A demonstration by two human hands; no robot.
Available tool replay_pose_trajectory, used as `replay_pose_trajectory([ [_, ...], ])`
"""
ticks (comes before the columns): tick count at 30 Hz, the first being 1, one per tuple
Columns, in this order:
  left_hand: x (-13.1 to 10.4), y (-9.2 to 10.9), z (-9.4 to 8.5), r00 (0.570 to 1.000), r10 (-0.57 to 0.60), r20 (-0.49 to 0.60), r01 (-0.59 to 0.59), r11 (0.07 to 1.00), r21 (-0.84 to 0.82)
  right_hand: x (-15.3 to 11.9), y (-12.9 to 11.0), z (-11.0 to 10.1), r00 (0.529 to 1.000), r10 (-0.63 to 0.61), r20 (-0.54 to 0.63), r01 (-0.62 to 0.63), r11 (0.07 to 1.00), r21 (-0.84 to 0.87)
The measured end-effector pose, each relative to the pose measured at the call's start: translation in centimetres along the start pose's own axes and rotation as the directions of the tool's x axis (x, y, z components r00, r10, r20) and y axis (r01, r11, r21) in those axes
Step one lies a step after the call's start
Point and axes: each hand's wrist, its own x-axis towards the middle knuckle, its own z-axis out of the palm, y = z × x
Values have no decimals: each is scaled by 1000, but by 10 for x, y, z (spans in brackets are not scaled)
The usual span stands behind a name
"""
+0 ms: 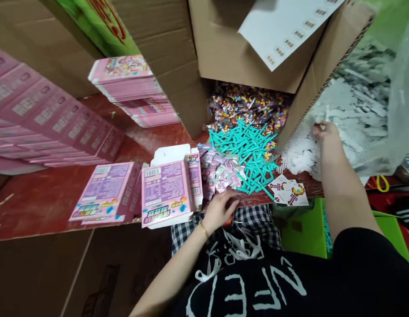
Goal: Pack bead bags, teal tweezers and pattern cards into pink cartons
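Note:
My left hand [221,210] rests at the table's front edge, fingers loosely spread, beside a pile of small purple and silver packets [224,174]. It holds nothing that I can see. My right hand [326,130] is over a heap of white flat pieces [350,105] at the right, its fingertips pinched together. What lies between them, if anything, I cannot make out. Left of the packets stands a pink-purple box [166,189] with its white flap open. Turquoise plastic sticks [247,149] are heaped behind my left hand.
Pattern cards [289,191] lie at the front edge. Behind the sticks are clear bags of colourful beads [250,105]. Cardboard walls [326,75] stand between the heaps. Another printed box [105,189], a flat-box stack [135,88] and piled pink boxes [52,114] occupy the left.

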Motion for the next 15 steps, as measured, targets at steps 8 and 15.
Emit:
replay_pose_trajectory([
  [8,100,19,32,983,39,-181,-60,992,-108,-151,-14,-35,869,486,-91,-380,774,506],
  [15,170,22,72,987,31,-156,-46,994,-96,-275,-10,-15,740,660,-124,-519,680,518],
])
